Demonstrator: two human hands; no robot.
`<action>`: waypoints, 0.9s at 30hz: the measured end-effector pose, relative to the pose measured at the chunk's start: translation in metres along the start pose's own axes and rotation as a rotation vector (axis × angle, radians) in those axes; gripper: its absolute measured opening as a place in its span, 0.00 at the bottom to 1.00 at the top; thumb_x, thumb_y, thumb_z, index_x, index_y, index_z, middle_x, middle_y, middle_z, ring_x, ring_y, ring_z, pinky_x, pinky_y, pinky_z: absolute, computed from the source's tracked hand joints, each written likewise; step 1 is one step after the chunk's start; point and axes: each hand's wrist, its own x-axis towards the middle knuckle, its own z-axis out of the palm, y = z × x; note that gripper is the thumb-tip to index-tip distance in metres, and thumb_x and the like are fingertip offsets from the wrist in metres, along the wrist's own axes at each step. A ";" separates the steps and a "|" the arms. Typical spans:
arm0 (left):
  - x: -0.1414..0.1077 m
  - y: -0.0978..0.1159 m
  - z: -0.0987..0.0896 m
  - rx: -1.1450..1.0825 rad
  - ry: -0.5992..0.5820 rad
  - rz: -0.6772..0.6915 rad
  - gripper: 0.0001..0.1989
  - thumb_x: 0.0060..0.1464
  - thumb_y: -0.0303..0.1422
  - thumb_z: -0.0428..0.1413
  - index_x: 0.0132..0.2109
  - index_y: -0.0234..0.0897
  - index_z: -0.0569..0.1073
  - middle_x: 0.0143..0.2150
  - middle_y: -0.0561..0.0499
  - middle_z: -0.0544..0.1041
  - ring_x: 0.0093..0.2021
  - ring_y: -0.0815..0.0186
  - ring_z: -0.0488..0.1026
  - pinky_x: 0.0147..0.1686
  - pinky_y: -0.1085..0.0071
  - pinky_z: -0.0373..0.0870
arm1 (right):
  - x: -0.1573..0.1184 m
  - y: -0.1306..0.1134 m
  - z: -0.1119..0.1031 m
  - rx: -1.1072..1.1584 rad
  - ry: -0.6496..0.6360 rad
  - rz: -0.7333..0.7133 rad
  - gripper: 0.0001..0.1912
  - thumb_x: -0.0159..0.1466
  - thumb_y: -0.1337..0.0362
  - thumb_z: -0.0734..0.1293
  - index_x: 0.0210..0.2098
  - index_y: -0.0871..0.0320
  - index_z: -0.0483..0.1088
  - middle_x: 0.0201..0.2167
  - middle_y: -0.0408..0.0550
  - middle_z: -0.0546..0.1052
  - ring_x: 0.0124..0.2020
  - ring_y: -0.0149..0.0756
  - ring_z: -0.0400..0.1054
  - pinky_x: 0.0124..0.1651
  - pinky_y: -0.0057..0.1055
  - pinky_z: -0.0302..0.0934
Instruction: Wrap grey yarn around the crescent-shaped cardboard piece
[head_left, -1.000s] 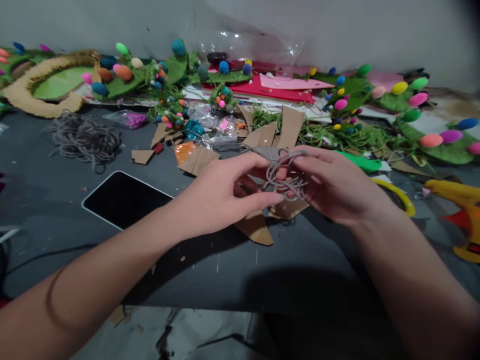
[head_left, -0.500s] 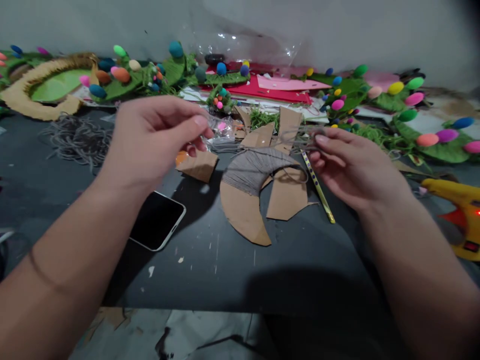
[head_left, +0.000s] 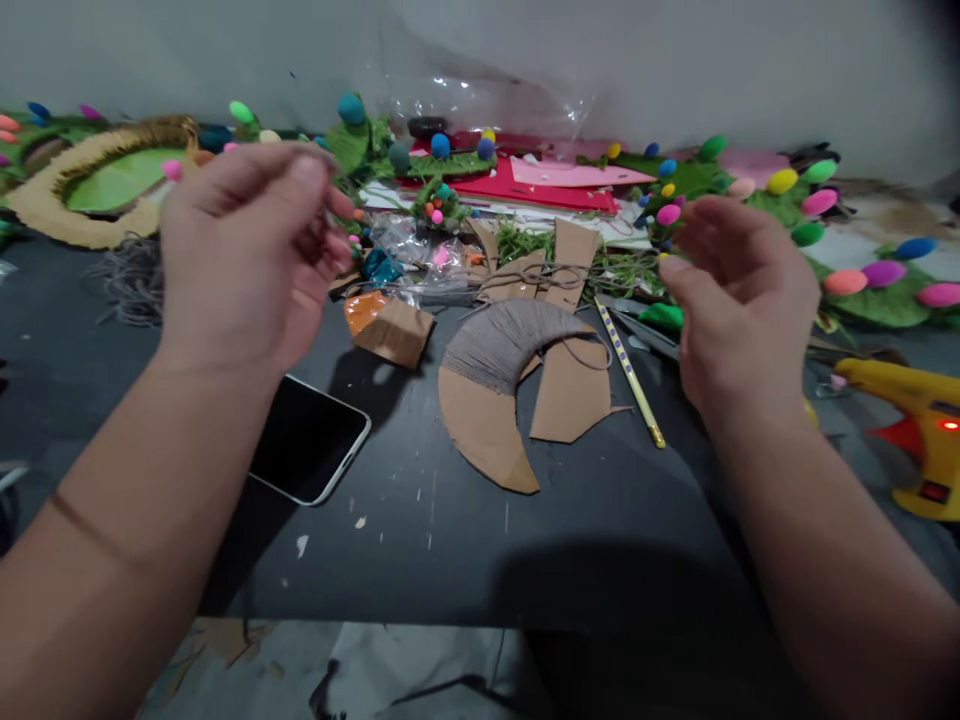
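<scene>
1. Cardboard crescent point(head_left: 486, 385) is laid flat on the dark counter point(head_left: 420, 570), between the hands, touched by neither. Upper part is wrapped in grey yarn point(head_left: 502, 340); lower part is bare.
2. Left hand point(head_left: 244, 250) is raised to the left of the crescent, well apart. Thumb and fingers are curled close together; whether a strand is pinched cannot be told.
3. Right hand point(head_left: 739, 300) is raised to the right of the crescent. Thumb and index finger are parted by a gap; contact with any strand cannot be made out.
4. Loose yarn loops point(head_left: 551, 275) are seen just behind the crescent, blurred.
5. Cardboard piece point(head_left: 571, 400) is set just right of the crescent; a yarn end from the crescent's tip is looped over it.
6. Pencil point(head_left: 630, 375) is placed farther right, slanted. Glue gun point(head_left: 926, 400) is seen far right, red light lit.
7. Phone point(head_left: 307, 440) is placed left of the crescent, partly hidden by the left arm. Yarn pile point(head_left: 131, 285) is farther left, partly covered.
8. Red paper point(head_left: 480, 187) and pink paper point(head_left: 577, 175) are stacked well behind the crescent.
</scene>
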 end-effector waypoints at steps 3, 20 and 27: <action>-0.026 0.009 0.018 0.192 -0.380 0.081 0.03 0.58 0.31 0.63 0.40 0.42 0.81 0.27 0.57 0.76 0.24 0.73 0.69 0.25 0.71 0.67 | -0.024 -0.021 0.015 -0.041 -0.338 -0.152 0.23 0.63 0.67 0.70 0.57 0.47 0.70 0.62 0.47 0.71 0.66 0.41 0.62 0.68 0.45 0.57; -0.033 0.001 0.021 0.804 -0.568 0.368 0.07 0.61 0.29 0.56 0.38 0.43 0.78 0.36 0.52 0.78 0.35 0.64 0.72 0.36 0.69 0.63 | -0.021 -0.029 0.003 -0.743 -0.484 -0.381 0.20 0.65 0.48 0.68 0.22 0.52 0.72 0.18 0.44 0.70 0.22 0.33 0.60 0.35 0.39 0.54; -0.019 -0.012 0.005 0.931 -0.492 0.397 0.08 0.61 0.28 0.54 0.37 0.42 0.77 0.33 0.53 0.75 0.32 0.66 0.69 0.34 0.68 0.60 | 0.003 -0.015 -0.031 -1.262 -0.224 -0.006 0.36 0.68 0.36 0.53 0.20 0.55 0.72 0.14 0.48 0.62 0.24 0.40 0.59 0.40 0.48 0.53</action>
